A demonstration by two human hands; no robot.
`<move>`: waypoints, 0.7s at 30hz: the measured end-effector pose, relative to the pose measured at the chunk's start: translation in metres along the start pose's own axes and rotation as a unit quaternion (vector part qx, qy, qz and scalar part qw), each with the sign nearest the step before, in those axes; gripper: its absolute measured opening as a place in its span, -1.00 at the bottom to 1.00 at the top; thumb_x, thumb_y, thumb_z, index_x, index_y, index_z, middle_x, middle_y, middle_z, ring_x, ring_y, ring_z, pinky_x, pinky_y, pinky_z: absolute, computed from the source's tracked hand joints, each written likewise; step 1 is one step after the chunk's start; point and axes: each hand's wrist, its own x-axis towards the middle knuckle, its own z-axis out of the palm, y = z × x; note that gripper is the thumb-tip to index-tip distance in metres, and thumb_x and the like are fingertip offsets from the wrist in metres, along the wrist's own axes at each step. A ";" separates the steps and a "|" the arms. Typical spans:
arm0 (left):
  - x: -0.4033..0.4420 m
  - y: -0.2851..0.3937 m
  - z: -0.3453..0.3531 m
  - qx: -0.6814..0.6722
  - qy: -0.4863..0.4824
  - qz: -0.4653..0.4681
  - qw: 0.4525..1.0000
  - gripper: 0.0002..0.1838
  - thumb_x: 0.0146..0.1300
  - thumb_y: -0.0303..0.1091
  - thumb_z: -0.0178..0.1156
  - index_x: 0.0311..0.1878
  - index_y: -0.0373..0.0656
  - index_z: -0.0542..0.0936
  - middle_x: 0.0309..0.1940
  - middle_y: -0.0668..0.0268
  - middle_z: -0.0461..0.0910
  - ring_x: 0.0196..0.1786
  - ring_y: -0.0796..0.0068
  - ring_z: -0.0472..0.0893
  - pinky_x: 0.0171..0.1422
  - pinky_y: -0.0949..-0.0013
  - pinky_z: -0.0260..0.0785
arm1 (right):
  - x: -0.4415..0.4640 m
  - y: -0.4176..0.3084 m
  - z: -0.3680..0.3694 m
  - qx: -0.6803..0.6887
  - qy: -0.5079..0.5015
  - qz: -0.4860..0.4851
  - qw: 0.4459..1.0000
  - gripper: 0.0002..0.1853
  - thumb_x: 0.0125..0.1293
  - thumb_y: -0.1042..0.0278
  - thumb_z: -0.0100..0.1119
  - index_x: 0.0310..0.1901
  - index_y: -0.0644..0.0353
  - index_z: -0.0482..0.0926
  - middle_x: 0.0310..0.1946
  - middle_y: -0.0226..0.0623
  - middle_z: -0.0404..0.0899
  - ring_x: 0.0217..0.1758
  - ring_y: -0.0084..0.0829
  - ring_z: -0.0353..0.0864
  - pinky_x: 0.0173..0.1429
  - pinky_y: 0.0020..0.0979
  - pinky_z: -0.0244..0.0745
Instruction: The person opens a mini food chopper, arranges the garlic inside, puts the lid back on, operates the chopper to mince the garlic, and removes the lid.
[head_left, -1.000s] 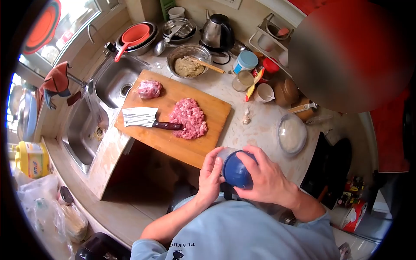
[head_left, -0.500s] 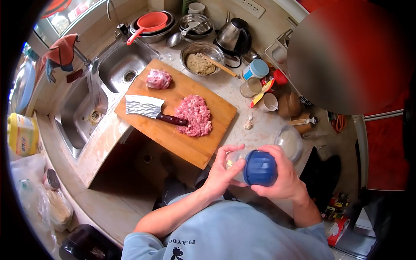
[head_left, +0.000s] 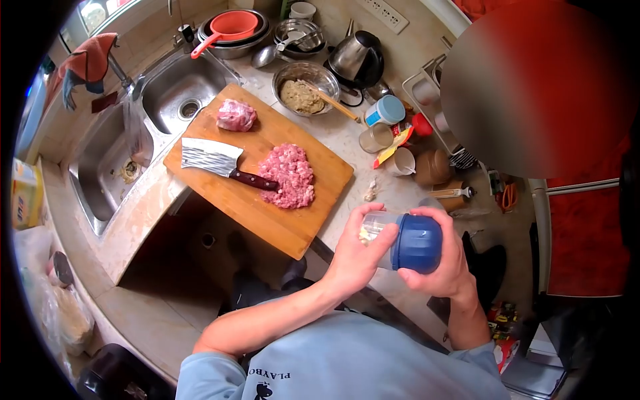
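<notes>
My left hand [head_left: 357,257] is closed around the clear end of a mini food chopper [head_left: 420,243], which lies tilted sideways. Its ribbed blue top sits in my right hand [head_left: 450,270], fingers and thumb wrapped round it. Small pale pieces show inside the clear cup. To the left, a wooden cutting board [head_left: 263,227] carries minced meat [head_left: 288,175], a lump of raw meat [head_left: 237,115] and a cleaver [head_left: 212,157], whose dark handle touches the mince. A whitish garlic-like bit [head_left: 371,191] rests on the counter just beyond my hands.
A double sink [head_left: 150,120] is at the left. Behind the board stand a steel bowl [head_left: 328,79] of pale mixture with a wooden stick, an electric kettle [head_left: 353,57] and a red strainer [head_left: 233,25]. Jars and a white cup [head_left: 401,162] crowd the counter's right side.
Both hands and the chopper have shifted right and slightly up, now covering much of the clear round container behind. The grip stays on both ends. The counter appears a little further left in view.
</notes>
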 end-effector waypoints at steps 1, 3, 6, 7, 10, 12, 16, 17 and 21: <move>0.002 -0.001 -0.001 0.007 -0.004 -0.023 1.000 -0.44 0.45 0.02 0.26 0.36 -0.07 0.39 0.08 0.22 0.55 0.07 0.52 0.53 0.14 0.39 0.44 | 0.003 0.000 -0.003 -0.002 0.001 0.000 1.000 -0.09 -0.10 0.16 0.58 0.29 0.27 0.33 0.04 -0.09 0.55 0.02 -0.18 0.63 0.14 -0.23 0.56; 0.004 0.001 0.001 0.013 -0.010 -0.043 0.999 -0.43 0.45 0.04 0.25 0.35 -0.07 0.39 0.07 0.22 0.55 0.07 0.51 0.53 0.15 0.39 0.44 | 0.007 -0.001 -0.009 -0.036 -0.019 -0.053 0.998 -0.08 -0.07 0.17 0.57 0.31 0.28 0.31 0.06 -0.09 0.56 0.04 -0.22 0.64 0.15 -0.25 0.57; 0.006 0.006 0.004 -0.051 0.006 -0.054 0.997 -0.38 0.43 0.09 0.27 0.36 -0.07 0.39 0.06 0.21 0.56 0.09 0.48 0.52 0.17 0.36 0.43 | -0.001 -0.004 0.002 0.077 0.040 0.043 0.995 -0.06 -0.08 0.16 0.57 0.33 0.29 0.28 0.10 -0.07 0.54 0.07 -0.22 0.63 0.18 -0.23 0.55; 0.008 0.004 0.004 -0.028 -0.005 -0.032 0.999 -0.36 0.40 0.09 0.30 0.36 -0.07 0.39 0.07 0.21 0.55 0.11 0.46 0.52 0.19 0.34 0.43 | 0.000 -0.010 -0.003 0.072 0.027 0.064 0.995 -0.04 -0.07 0.15 0.57 0.35 0.30 0.27 0.12 -0.05 0.53 0.11 -0.21 0.62 0.20 -0.21 0.54; 0.006 -0.002 0.001 -0.008 -0.034 -0.008 0.999 -0.33 0.34 0.06 0.37 0.37 -0.07 0.39 0.09 0.20 0.53 0.14 0.43 0.50 0.22 0.30 0.41 | 0.002 -0.006 -0.012 0.065 0.018 0.039 0.997 -0.03 -0.06 0.15 0.56 0.37 0.31 0.25 0.12 -0.05 0.52 0.12 -0.19 0.61 0.21 -0.20 0.53; 0.005 0.001 0.000 -0.010 -0.054 -0.006 0.998 -0.31 0.31 0.04 0.40 0.37 -0.06 0.39 0.11 0.20 0.52 0.15 0.42 0.50 0.24 0.29 0.40 | 0.003 -0.009 -0.014 0.054 0.016 0.031 0.998 -0.03 -0.05 0.14 0.57 0.37 0.31 0.25 0.12 -0.04 0.51 0.14 -0.17 0.60 0.21 -0.20 0.52; 0.002 0.006 0.001 -0.108 -0.074 -0.034 0.991 -0.32 0.30 -0.05 0.44 0.38 -0.06 0.40 0.14 0.21 0.50 0.19 0.44 0.47 0.30 0.29 0.35 | 0.010 -0.018 -0.027 0.002 -0.033 -0.011 0.999 -0.03 -0.06 0.11 0.60 0.35 0.30 0.29 0.12 -0.01 0.48 0.17 -0.10 0.57 0.22 -0.18 0.50; 0.002 0.004 0.000 -0.105 -0.073 -0.041 0.991 -0.33 0.30 -0.06 0.43 0.38 -0.07 0.40 0.15 0.22 0.51 0.20 0.44 0.46 0.31 0.30 0.34 | 0.015 -0.021 -0.033 -0.036 -0.046 -0.054 0.997 -0.06 -0.06 0.11 0.62 0.33 0.28 0.33 0.13 0.01 0.48 0.13 -0.04 0.58 0.19 -0.16 0.52; -0.002 0.007 0.001 -0.116 -0.090 -0.069 0.987 -0.34 0.32 -0.05 0.42 0.37 -0.09 0.40 0.16 0.23 0.50 0.21 0.46 0.46 0.33 0.30 0.33 | 0.022 -0.024 -0.042 -0.048 -0.075 -0.100 0.991 -0.06 -0.08 0.13 0.67 0.32 0.27 0.36 0.15 0.04 0.48 0.09 0.04 0.59 0.16 -0.14 0.56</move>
